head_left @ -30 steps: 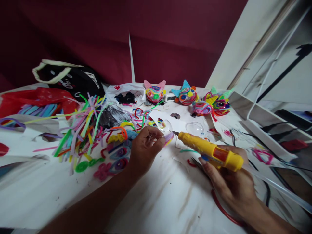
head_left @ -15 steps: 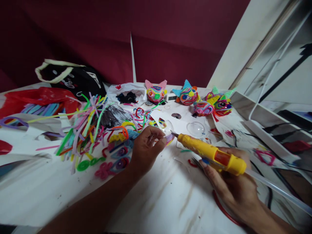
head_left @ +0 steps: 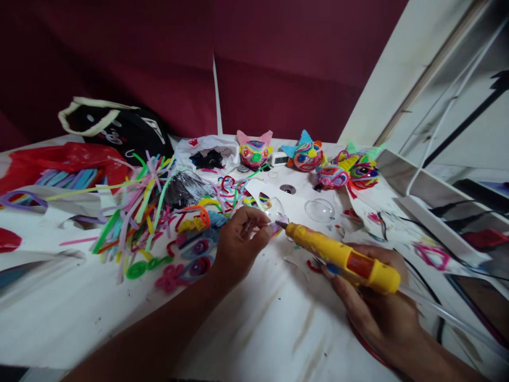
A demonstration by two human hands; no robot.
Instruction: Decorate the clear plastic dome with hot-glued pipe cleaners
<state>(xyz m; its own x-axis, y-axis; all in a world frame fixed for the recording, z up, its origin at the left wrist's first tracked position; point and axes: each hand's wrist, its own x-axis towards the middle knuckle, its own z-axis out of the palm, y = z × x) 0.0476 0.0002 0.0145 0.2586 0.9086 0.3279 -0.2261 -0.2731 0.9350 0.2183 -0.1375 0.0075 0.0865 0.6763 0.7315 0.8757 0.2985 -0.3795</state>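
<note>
My left hand (head_left: 244, 239) is closed, thumb and fingers pinching a clear plastic half-ball (head_left: 274, 209) near the middle of the table. A purple strip (head_left: 281, 222) shows at its near side, by the thumb. My right hand (head_left: 382, 297) is wrapped round a yellow hot glue gun (head_left: 342, 253) with a clear glue stick (head_left: 445, 307) out of its back. The gun's nozzle lies close to the purple strip; whether they touch I cannot tell. Thin metal points (head_left: 318, 260) stick out beside my right fingers, their tool mostly hidden. Another clear half-ball (head_left: 319, 210) lies further right.
Left lie a pile of pipe cleaners (head_left: 135, 207), paper eyes (head_left: 196, 267) and a pink flower (head_left: 172, 278). Several decorated balls with ears (head_left: 255, 153) stand along the back. A white tray (head_left: 441, 212) with cables and a phone (head_left: 479, 302) are at the right.
The glue gun has tipped and shifted slightly down and left, its nozzle now lower, near the purple strip. My left hand and the half-ball have hardly moved.
</note>
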